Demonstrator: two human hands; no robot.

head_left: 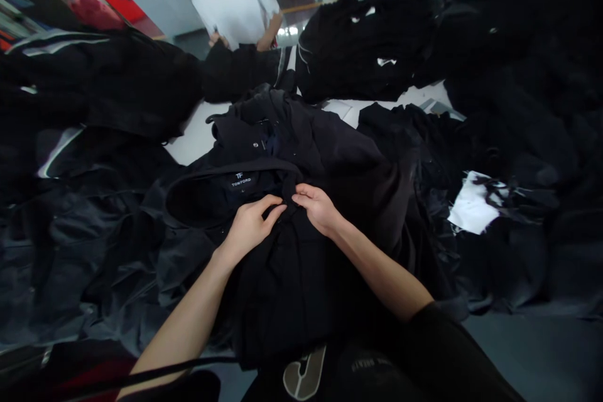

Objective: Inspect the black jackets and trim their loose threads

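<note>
Both hands' fingers (274, 208) pinch the garment's edge (291, 193).

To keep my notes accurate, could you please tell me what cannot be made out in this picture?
All in the head view:
- Which bit of the dark garment the left hand and right hand pinch: hidden by fingers.
- The mark under the neck label: too small.
- Outlines of the heaped clothes at right: lost in darkness, cut off by the edge.

Head-worn view, forward and down
</note>
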